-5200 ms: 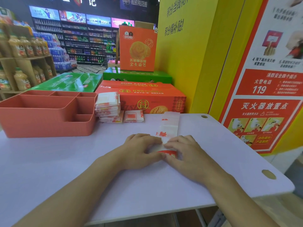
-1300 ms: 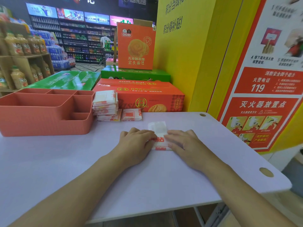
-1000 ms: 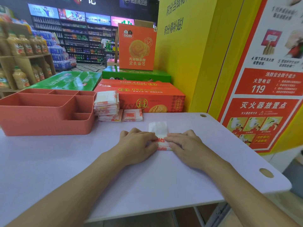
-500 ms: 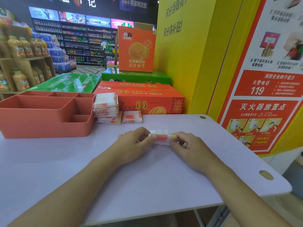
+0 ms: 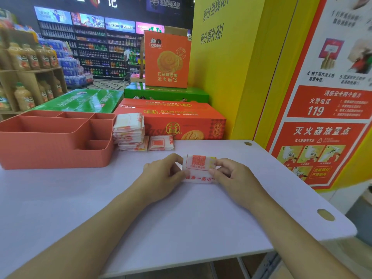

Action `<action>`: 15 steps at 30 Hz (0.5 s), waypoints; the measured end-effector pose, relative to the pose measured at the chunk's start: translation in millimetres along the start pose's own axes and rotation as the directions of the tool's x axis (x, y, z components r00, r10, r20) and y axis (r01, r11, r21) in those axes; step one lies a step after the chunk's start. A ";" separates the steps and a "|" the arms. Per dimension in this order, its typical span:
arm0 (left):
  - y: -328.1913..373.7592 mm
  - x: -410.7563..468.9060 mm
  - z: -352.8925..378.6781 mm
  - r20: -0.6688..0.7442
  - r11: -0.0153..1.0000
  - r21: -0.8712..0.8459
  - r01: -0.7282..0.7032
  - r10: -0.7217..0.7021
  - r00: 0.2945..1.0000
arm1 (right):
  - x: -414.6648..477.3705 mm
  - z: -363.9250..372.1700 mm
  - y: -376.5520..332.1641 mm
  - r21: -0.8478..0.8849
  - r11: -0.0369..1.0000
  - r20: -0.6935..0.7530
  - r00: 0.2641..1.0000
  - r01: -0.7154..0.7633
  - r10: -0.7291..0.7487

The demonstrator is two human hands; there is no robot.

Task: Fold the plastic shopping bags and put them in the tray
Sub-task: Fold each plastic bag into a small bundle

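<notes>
While a folded bag (image 5: 199, 168) is pinched at both ends by left hand (image 5: 163, 173) and right hand (image 5: 231, 177), a stack (image 5: 128, 130) of bags is left beside the tray (image 5: 56, 156), none seen inside.

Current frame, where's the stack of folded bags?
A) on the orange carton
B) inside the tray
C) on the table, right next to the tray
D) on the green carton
C: the stack of folded bags sits on the table beside the right side of the tray, with none visible inside it.
</notes>
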State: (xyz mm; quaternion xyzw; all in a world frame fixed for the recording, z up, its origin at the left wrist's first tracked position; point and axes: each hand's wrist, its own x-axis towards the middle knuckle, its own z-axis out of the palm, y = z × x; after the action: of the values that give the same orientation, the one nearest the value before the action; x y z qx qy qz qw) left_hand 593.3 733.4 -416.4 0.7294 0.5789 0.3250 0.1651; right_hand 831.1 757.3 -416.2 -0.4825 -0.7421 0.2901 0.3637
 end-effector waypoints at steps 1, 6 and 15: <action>0.4 0.0 0.5 -0.003 1.000 -0.002 0.007 -0.007 1.000 | 0.1 0.4 -0.5 0.005 1.000 -0.007 1.000 -0.002 0.002; 4.5 0.8 2.7 -0.033 0.999 0.000 0.047 -0.047 0.998 | 3.5 2.3 0.6 -0.033 0.999 -0.060 0.998 -0.020 0.018; 7.7 4.3 4.5 -0.065 0.983 0.151 0.106 -0.098 0.993 | 5.6 6.5 -5.4 -0.329 0.944 0.004 1.000 0.011 -0.010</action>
State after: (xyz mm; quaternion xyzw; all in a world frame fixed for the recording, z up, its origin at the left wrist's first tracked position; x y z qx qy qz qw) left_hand 602.5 736.0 -413.7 0.6998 0.6434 0.2909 0.1080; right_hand 821.5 760.0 -414.2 -0.5319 -0.7833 0.1608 0.2787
